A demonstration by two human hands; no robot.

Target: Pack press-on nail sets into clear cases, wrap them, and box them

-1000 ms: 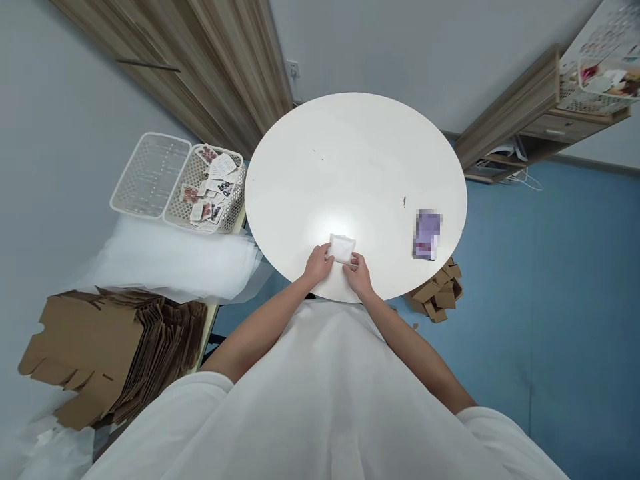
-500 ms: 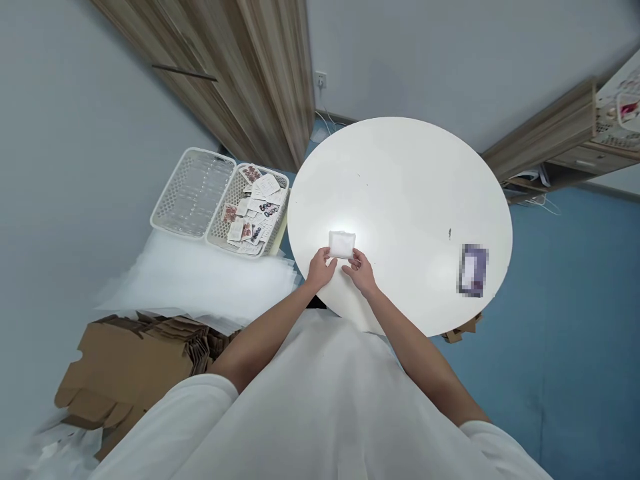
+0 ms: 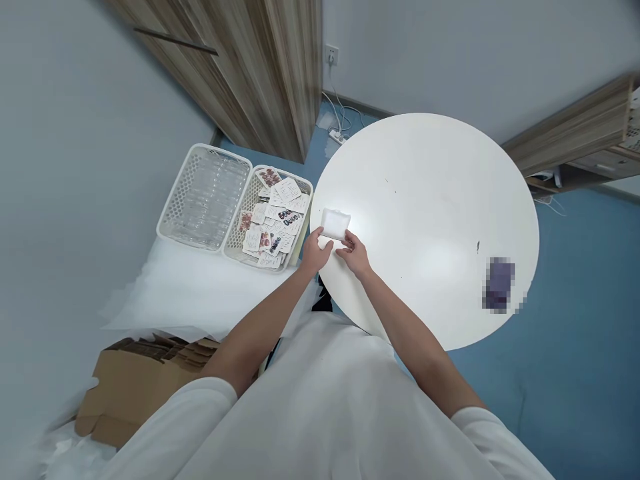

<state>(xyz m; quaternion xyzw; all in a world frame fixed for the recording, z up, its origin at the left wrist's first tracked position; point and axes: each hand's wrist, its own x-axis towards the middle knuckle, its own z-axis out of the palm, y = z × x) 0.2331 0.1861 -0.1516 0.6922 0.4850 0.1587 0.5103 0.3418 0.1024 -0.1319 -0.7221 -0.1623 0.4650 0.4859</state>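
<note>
A small white rectangular packet point(image 3: 335, 224), seemingly wrapped in foam sheet, is by the left edge of the round white table point(image 3: 430, 180). My left hand point(image 3: 315, 254) grips its near left corner, fingertips at the edge and thumb held apart below. At the near right corner, my right hand point(image 3: 355, 256) has its fingertips on the packet, the other fingers curled. Whether the packet rests on the tabletop or is slightly lifted I cannot tell. Its contents are hidden.
Left of the table, a white basket point(image 3: 227, 249) holds printed cards; another basket point(image 3: 165, 230) holds clear plastic pieces. White foam sheets point(image 3: 175, 287) lie below them, then brown cardboard boxes point(image 3: 135, 387). A blurred purple object point(image 3: 499, 283) lies on the table's right side.
Both hands and the packet have shifted left across the table, closer to its left edge and the baskets. The camera view has turned, so table and baskets appear further right.
</note>
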